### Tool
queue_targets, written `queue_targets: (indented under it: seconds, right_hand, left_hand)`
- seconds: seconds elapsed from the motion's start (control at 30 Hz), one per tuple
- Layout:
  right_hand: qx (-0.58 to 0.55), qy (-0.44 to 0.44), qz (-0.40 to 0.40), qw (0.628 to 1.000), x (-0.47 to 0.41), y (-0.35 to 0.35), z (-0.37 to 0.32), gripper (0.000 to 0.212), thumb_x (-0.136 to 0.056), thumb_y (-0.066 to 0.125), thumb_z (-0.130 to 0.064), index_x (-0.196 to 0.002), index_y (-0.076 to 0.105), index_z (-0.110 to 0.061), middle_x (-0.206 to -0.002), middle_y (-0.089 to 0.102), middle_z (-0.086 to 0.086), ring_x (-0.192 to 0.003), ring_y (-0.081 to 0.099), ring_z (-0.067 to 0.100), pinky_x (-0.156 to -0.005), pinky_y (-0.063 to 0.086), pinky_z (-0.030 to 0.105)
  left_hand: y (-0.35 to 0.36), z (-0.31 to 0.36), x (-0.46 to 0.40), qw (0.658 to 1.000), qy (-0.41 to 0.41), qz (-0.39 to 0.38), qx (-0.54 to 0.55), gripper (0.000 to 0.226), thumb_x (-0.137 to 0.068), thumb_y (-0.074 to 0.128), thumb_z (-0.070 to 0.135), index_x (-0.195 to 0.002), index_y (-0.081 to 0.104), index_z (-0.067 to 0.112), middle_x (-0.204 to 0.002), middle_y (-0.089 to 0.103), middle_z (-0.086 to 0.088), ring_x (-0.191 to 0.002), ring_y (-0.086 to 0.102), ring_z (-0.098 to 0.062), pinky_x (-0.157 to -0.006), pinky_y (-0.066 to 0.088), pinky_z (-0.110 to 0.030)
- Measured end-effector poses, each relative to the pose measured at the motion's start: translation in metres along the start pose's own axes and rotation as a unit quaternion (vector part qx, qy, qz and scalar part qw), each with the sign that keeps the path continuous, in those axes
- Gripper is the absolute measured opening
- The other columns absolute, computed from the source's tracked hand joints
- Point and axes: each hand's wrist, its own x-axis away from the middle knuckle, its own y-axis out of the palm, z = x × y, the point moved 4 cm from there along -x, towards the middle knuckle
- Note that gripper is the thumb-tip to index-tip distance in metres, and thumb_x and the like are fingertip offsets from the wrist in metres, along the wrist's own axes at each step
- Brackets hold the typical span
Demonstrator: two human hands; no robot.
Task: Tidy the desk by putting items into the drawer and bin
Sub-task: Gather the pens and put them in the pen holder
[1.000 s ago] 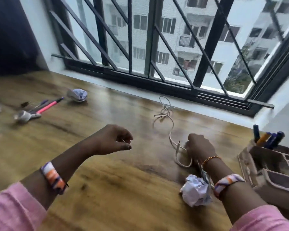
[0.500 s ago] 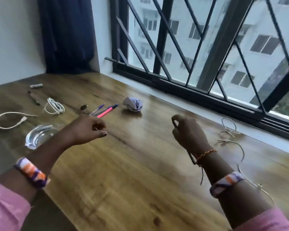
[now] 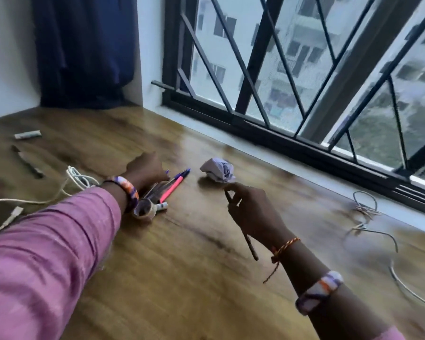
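Our right hand pinched a thin dark pencil near the crumpled white paper ball, while our left hand's loosely curled grip reached the pink pen to gather it.

A single head-worn view looks forward and down, close over the wooden desk, toward the barred window.

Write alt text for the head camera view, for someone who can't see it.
A person's left hand reaches to the pens on a wooden desk by a barred window, while the right hand holds a thin dark stick. A crumpled paper ball and white cables lie nearby.
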Motion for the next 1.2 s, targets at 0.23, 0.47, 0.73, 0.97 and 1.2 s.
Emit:
queue_targets:
  seconds: [0.23, 0.47, 0.73, 0.97, 1.2]
  right_hand:
    - [-0.070, -0.017, 0.092, 0.993, 0.009, -0.040, 0.009, 0.033, -0.082, 0.059, -0.002, -0.112, 0.062, -0.015, -0.083, 0.067, 0.003, -0.072, 0.063, 0.019, -0.072, 0.053, 0.033]
    - [-0.135, -0.022, 0.234, 0.963, 0.044, -0.125, 0.040, 0.027, -0.081, 0.064, 0.000, -0.103, 0.062, -0.016, -0.081, 0.062, -0.005, -0.072, 0.062, 0.000, -0.060, 0.046, 0.004]
    - [-0.058, 0.035, 0.367, 0.928, 0.172, -0.261, 0.141, 0.011, -0.080, 0.068, -0.014, -0.085, 0.061, -0.021, -0.073, 0.069, 0.002, -0.071, 0.069, 0.017, -0.071, 0.056, 0.035]
    - [0.024, 0.144, 0.470, 0.870, 0.317, -0.350, 0.233, 0.013, -0.077, 0.068, -0.017, -0.084, 0.060, -0.024, -0.075, 0.070, 0.007, -0.071, 0.069, 0.021, -0.071, 0.057, 0.034]
    - [0.057, 0.234, 0.509, 0.826, 0.395, -0.378, 0.295, 0.009, -0.081, 0.066, -0.010, -0.089, 0.065, -0.009, -0.083, 0.071, 0.009, -0.070, 0.065, 0.015, -0.061, 0.039, -0.002]
  left_hand:
    - [-0.032, 0.044, 0.002, 0.994, 0.062, 0.093, 0.013, 0.014, -0.078, 0.065, 0.023, -0.072, 0.061, 0.011, -0.084, 0.062, -0.011, -0.077, 0.056, -0.026, -0.061, 0.039, -0.028]
    - [-0.064, 0.159, 0.074, 0.949, 0.239, 0.086, 0.189, 0.008, -0.073, 0.063, 0.010, -0.073, 0.066, 0.002, -0.072, 0.069, -0.015, -0.072, 0.068, -0.027, -0.065, 0.057, -0.036]
    - [-0.012, 0.351, 0.204, 0.857, 0.415, -0.051, 0.302, 0.006, -0.079, 0.069, 0.008, -0.080, 0.066, 0.003, -0.068, 0.069, -0.010, -0.055, 0.068, -0.011, -0.050, 0.056, -0.023]
    - [0.054, 0.503, 0.327, 0.771, 0.501, -0.167, 0.356, 0.006, -0.078, 0.069, 0.005, -0.080, 0.066, -0.001, -0.066, 0.067, -0.009, -0.051, 0.066, -0.013, -0.044, 0.051, -0.022]
    - [0.111, 0.592, 0.396, 0.760, 0.546, -0.151, 0.319, 0.009, -0.076, 0.067, 0.008, -0.068, 0.069, 0.014, -0.065, 0.068, -0.009, -0.047, 0.063, -0.009, -0.044, 0.049, -0.019]
